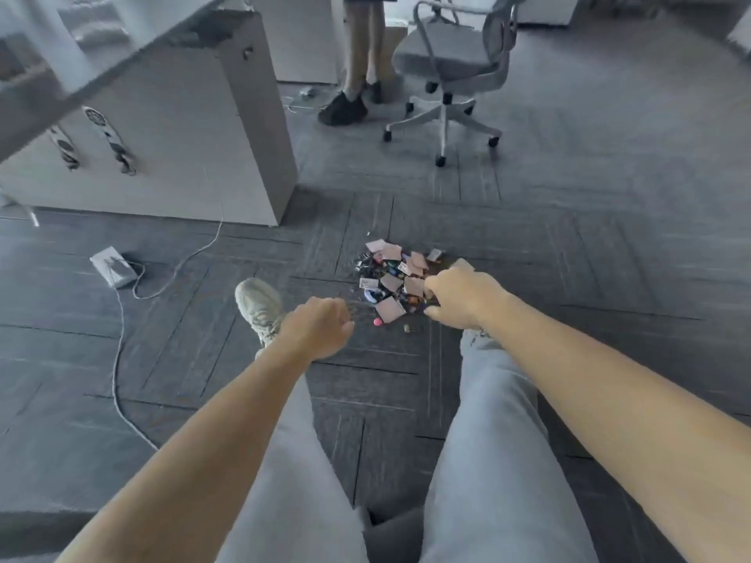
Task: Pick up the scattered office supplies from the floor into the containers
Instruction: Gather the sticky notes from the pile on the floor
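Observation:
A pile of scattered office supplies (392, 278) lies on the dark carpet ahead of my outstretched legs: pink sticky notes, dark binder clips and small coloured bits. A pink round piece (378, 321) and a small clip (406, 327) lie just in front of the pile. My right hand (461, 296) is at the pile's right edge with its fingers curled down into the supplies; what they hold is hidden. A pale note corner (462, 262) pokes out past its knuckles. My left hand (319, 327) hovers left of the pile, fingers curled, holding nothing I can see.
A white desk cabinet (183, 136) stands at the left. A grey wheeled office chair (451, 75) and another person's legs (357, 75) are behind the pile. A white power box (113, 266) with a cable (118, 359) lies on the floor at the left. My pale shoe (258, 302) rests by my left hand.

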